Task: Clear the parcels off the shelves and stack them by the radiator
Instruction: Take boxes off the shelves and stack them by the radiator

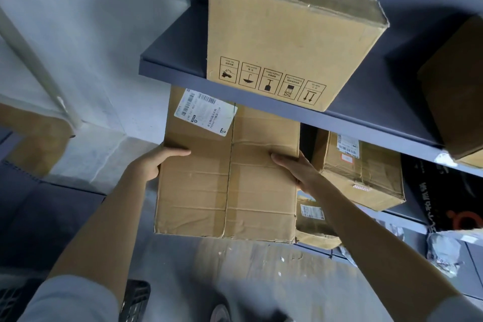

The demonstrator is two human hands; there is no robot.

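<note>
A large taped cardboard parcel (227,175) with a white shipping label sticks out from under the upper dark blue shelf (366,117). My left hand (156,162) grips its left edge with the thumb across the top. My right hand (298,170) grips its right edge the same way. On the upper shelf stands a big box with handling symbols (287,42). A smaller labelled parcel (363,172) lies on the lower shelf just right of my right hand, and another box (313,219) sits below it.
A further brown box (457,91) stands at the right end of the upper shelf. A black printed package (449,196) and crumpled grey bags (444,251) lie at lower right. A grey wall with a brown box (39,144) is at left. Concrete floor below.
</note>
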